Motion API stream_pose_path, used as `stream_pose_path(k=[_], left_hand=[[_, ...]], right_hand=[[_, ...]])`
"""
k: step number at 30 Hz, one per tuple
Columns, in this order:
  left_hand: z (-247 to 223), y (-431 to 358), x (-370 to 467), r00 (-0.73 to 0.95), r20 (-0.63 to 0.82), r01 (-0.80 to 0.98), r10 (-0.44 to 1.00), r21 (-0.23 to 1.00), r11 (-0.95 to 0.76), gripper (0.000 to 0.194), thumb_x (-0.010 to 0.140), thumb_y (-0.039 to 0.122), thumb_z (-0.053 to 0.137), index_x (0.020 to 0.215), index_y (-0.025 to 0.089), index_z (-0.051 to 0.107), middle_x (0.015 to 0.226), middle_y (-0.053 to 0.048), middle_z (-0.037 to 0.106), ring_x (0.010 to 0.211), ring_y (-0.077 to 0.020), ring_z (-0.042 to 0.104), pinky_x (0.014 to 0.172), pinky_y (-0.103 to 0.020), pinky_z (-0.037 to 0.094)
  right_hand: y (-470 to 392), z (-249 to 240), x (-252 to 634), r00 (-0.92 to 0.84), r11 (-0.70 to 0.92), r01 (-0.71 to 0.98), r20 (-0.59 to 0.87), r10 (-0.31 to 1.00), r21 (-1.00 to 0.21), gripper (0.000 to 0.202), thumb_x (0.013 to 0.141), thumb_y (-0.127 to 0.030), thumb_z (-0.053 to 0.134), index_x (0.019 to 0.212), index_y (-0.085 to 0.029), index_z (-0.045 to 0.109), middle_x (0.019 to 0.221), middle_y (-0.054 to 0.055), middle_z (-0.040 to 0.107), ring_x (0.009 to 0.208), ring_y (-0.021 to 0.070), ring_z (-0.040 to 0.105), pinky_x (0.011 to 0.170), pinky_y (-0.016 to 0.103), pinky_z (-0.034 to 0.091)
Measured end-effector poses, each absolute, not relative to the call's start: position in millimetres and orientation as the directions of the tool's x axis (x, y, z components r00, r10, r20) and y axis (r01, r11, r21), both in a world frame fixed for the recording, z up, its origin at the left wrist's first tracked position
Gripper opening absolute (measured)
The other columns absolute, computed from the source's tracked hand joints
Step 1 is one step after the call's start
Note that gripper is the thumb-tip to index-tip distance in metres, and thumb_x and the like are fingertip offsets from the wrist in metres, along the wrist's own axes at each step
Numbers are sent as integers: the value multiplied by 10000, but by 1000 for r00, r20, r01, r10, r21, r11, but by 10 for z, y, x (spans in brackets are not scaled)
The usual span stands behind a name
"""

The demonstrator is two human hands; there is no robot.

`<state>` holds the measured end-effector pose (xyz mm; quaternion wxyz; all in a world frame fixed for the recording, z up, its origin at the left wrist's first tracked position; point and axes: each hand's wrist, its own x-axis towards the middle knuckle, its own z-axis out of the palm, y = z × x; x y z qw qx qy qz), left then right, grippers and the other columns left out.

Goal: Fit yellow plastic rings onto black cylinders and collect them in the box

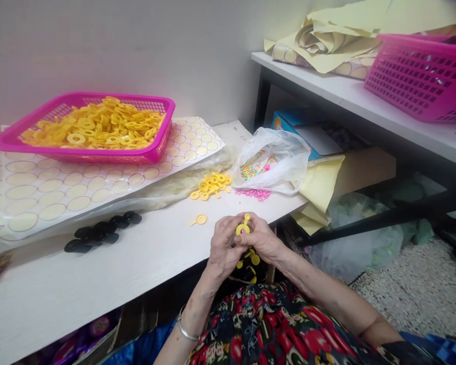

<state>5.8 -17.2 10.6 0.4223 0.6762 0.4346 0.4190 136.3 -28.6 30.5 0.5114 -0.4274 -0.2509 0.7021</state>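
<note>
A: What are the hands doing?

B: Both grasping. Left hand (pixel 223 242) has its fingers curled in at the left edge of a yellow ring piece (pixel 244 225); right hand (pixel 265 238) clasps it from the other side, thumb across the lower face. Left fingertips partly hidden.

A: Where is the piece exactly?

B: Up between the two hands, just off the near edge of the white table (pixel 98 284), tab pointing away from the body. A pink bit (pixel 243 231) shows at the ring's centre. My guess: the face is turned up so the worker can see that centre.

A: And the loose stock?

B: A small yellow heap (pixel 212 183) lies just beyond the hands, with one stray piece (pixel 201 219) nearer. Pink bits (pixel 255 194) are spread beside the heap, before a clear plastic bag (pixel 288 154) holding coloured beads (pixel 249 171). Presumably small lots sit there for a short reach.

A: The big pink basket (pixel 98 156)?

B: Well apart, at the back, resting on a circle-printed sheet (pixel 75 203), full of yellow rings (pixel 109 124). Likely bulk supply, set back to leave elbow room.

A: Below the hands?

B: More yellow pieces (pixel 254 258) at the lap, against something dark; I cannot tell what holds them.
</note>
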Motion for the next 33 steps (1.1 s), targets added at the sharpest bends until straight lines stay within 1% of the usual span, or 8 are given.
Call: stream_pose_path(k=[3,6,8,14,19,23,27,33], left_hand=[[89,-163,82,217,223,222,950,937,-270,367,625,298,747,982,239,687,1036,-83,637,1093,-258,472,985,-448,354],[132,-151,40,289,158,177,944,960,-215,431,597,333,772,1010,238,688,953,-83,663,1153,-279,429,1014,-472,318],[168,-154,18,356,111,145,928,974,-172,461,614,341,761,1057,244,673,922,-85,667,1177,-281,407,1007,-468,328],[219,-201,17,440,162,108,883,967,-231,402,636,330,751,1025,244,690,861,-76,677,1149,-272,433,1034,-480,284],[177,-215,-32,479,183,37,859,973,-228,426,635,345,749,1039,224,683,974,-106,673,1193,-292,405,1016,-486,314],[196,-213,-27,507,169,63,845,971,-232,389,629,359,746,988,215,701,904,-100,678,1172,-297,432,1013,-479,325],[294,-221,44,619,176,124,766,940,-317,206,682,327,703,868,238,713,741,-47,677,888,-229,568,1060,-468,261],[278,-245,88,664,203,141,720,911,-387,196,736,308,635,909,252,706,881,-51,698,921,-228,561,1054,-426,258]], right_hand=[[-305,250,1414,-199,-375,-546,-319,927,-749,560,540,-488,783,950,-184,552,881,14,602,783,122,557,656,208,451],[-271,160,1519,-348,-510,-582,-373,860,-633,575,714,-697,500,912,-164,585,842,52,615,771,144,579,626,236,473],[-243,112,1583,-444,-598,-561,-401,801,-573,591,728,-710,464,884,-155,594,803,55,618,754,150,587,616,250,484],[-205,46,1727,-630,-648,-477,-283,723,-594,581,562,-523,761,953,-129,590,806,30,612,708,135,588,634,279,514],[-221,-17,1804,-748,-744,-457,-241,618,-488,712,608,-729,566,995,-132,553,828,62,631,716,182,627,610,354,534],[-274,-35,1785,-741,-737,-440,-256,620,-513,655,597,-632,671,1005,-136,544,888,73,633,723,168,628,602,327,539],[-268,-7,1770,-729,-685,-417,-230,644,-597,606,491,-421,818,957,-122,569,780,24,627,641,144,616,579,295,539],[-189,111,1785,-774,-696,-241,-298,558,-676,556,433,-154,795,952,-111,601,777,18,661,632,134,619,577,235,511]])
